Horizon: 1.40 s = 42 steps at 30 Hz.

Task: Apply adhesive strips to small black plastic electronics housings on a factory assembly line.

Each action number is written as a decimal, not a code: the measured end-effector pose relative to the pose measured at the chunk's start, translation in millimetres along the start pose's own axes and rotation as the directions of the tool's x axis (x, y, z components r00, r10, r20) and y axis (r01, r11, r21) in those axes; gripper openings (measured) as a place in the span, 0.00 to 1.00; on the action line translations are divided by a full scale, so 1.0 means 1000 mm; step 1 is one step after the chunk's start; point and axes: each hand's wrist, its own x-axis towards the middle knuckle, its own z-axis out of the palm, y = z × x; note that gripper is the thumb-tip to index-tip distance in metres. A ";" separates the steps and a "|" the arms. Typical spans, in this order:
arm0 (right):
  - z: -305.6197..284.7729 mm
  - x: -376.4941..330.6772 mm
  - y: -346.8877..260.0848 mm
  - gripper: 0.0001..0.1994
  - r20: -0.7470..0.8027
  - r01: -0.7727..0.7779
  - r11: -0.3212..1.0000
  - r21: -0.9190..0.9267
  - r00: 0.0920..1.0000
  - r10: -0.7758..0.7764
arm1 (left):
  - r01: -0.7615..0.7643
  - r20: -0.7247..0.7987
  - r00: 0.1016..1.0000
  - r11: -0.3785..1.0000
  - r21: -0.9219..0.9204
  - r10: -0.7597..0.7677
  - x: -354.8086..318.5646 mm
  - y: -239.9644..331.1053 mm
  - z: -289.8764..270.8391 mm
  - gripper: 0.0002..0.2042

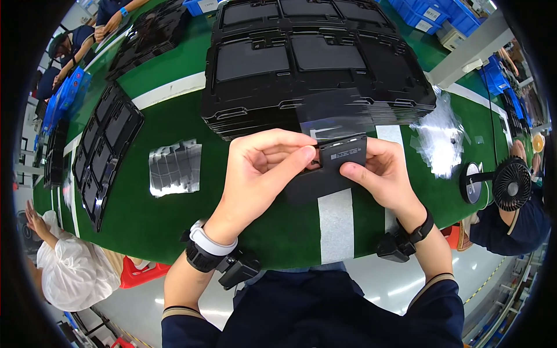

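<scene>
My right hand (383, 173) grips the right side of a flat black battery pack (345, 162), thumb on its face, which carries small pale print. At the pack's upper left edge, my left hand (267, 165) is closed in a pinch of thumb and forefinger. Whatever lies between those fingertips is too small to make out. A darker flat part spreads below the pack, over the green table. Just beyond my hands, a see-through film (336, 119) overlaps the front of a tall stack of black plastic trays (261, 95).
Clear film pieces lie in a left pile (175, 168) and a right pile (441, 136) on the green table (168, 223). A single black tray (107, 153) lies farther left. A small black fan (513, 182) stands at right. Other people work around the table.
</scene>
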 end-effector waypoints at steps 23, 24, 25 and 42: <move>0.002 0.001 0.003 0.12 -0.046 0.059 0.995 -0.083 0.997 -0.063 | -0.078 0.070 0.995 0.996 0.038 0.075 -0.001 -0.002 -0.002 0.11; 0.003 0.001 0.004 0.12 -0.075 0.059 0.992 -0.115 0.995 -0.068 | -0.112 0.096 0.990 0.993 0.036 0.108 -0.001 -0.003 -0.002 0.13; 0.003 0.001 0.005 0.12 -0.098 0.073 0.989 -0.131 0.991 -0.086 | -0.172 0.120 0.980 0.978 0.114 0.159 0.000 -0.003 -0.002 0.15; -0.002 0.000 -0.001 0.09 0.102 -0.041 0.997 -0.062 0.994 0.047 | 0.028 0.193 0.981 0.999 0.028 -0.033 -0.002 0.004 -0.008 0.04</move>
